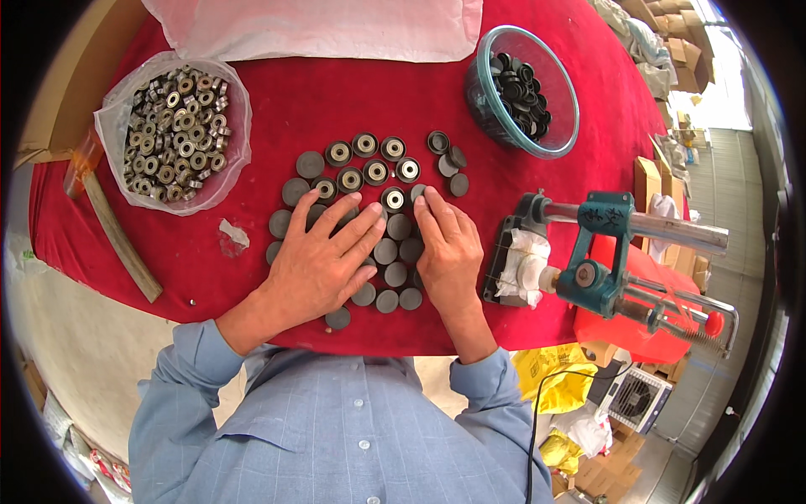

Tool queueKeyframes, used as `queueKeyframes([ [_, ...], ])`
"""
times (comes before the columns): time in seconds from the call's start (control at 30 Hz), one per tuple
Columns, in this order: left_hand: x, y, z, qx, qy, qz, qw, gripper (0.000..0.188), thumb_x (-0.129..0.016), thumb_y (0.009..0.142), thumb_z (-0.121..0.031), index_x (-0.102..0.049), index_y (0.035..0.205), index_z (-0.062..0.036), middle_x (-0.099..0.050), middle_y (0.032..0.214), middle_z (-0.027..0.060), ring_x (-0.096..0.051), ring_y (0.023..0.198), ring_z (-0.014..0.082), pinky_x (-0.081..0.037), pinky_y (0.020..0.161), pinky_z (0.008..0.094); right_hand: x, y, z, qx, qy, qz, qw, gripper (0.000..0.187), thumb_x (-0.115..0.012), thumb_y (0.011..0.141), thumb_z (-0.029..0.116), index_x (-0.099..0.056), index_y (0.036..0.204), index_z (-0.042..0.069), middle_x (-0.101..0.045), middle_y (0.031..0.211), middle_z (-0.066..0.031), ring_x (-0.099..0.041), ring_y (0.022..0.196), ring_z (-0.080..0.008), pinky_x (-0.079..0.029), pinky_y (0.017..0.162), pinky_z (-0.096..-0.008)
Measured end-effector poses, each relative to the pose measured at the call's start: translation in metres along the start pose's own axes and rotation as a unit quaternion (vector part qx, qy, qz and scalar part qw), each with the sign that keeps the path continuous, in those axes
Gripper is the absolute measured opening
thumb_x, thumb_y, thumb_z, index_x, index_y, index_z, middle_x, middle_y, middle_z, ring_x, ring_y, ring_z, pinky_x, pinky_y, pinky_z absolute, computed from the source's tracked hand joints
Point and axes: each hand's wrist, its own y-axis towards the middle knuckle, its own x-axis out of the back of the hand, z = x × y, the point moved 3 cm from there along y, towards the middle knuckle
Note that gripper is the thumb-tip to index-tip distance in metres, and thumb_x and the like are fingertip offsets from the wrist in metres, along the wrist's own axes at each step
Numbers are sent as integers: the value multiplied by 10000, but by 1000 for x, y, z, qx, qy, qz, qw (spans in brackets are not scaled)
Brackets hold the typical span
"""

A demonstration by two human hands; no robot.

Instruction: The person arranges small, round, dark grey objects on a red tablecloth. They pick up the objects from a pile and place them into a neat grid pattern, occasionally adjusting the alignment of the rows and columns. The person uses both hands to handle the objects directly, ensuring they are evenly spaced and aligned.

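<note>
- The plain black round caps (385,251) lie in a loose cluster between your hands, from the middle of the table (285,92) toward its near edge.
- Just beyond them, toward the far edge, you have metal bearings (350,179) seated in similar upturned caps.
- Your left hand (312,262) is palm down over the left part of the cluster, its grip spread, with fingers fanned across some caps.
- Your right hand (451,256) is palm down on the cluster's right side; its grip is extended, fingers lying close together, fingertips at one cap near the seated bearings. You cannot tell how firmly they press.
- A few loose caps (458,185) sit beyond your right fingertips.
- Toward the far right corner, a clear bowl (484,101) holds more black caps.
- At the left edge, a clear plastic bag (239,126) holds a heap of bearings, with a wooden-handled hammer (122,231) beside it.
- At the right edge stands a green lever press (594,244), white wrapping (525,267) around its lower part.
- A white sheet (323,25) covers the middle of the far edge.
</note>
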Motion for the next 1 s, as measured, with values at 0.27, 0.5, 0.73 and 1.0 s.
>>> queueKeyframes([
  [0.27, 0, 1, -1, -12, 11, -12, 1000, 618, -820, 922, -319, -686, 1460, -46, -596, 1585, 87, -505, 1490, 331, -308, 1262, 673, 0, -1, 10, -2, -38, -1, 999, 392, -700, 885, 44, -746, 1271, -7, -734, 1377, -160, -710, 1210, -305, -556, 1035, -481],
  [0.5, -1, 0, -1, -12, 12, -20, 1000, 621, -822, 907, -302, -681, 1462, -60, -608, 1577, 77, -509, 1492, 334, -313, 1263, 661, 33, 2, -53, -237, 163, -71, 955, 428, -739, 906, -77, -688, 1322, 11, -735, 1203, -169, -747, 982, -312, -606, 864, -440],
  [0.73, 0, 1, -1, -10, 7, -19, 1000, 618, -821, 910, -295, -681, 1468, -69, -605, 1592, 70, -518, 1490, 329, -318, 1263, 655, 22, 6, -50, -213, 138, 2, 967, 505, -872, 885, 161, -683, 1340, 46, -713, 1196, -143, -731, 956, -288, -595, 834, -428],
  [1.0, 1, -2, -1, -1, 3, -13, 1000, 621, -824, 910, -308, -687, 1468, -74, -604, 1597, 68, -521, 1493, 328, -322, 1264, 657, 20, -26, -41, -243, 168, 46, 954, 409, -880, 861, 73, -732, 1242, 41, -683, 1207, -142, -709, 907, -266, -597, 795, -416],
])
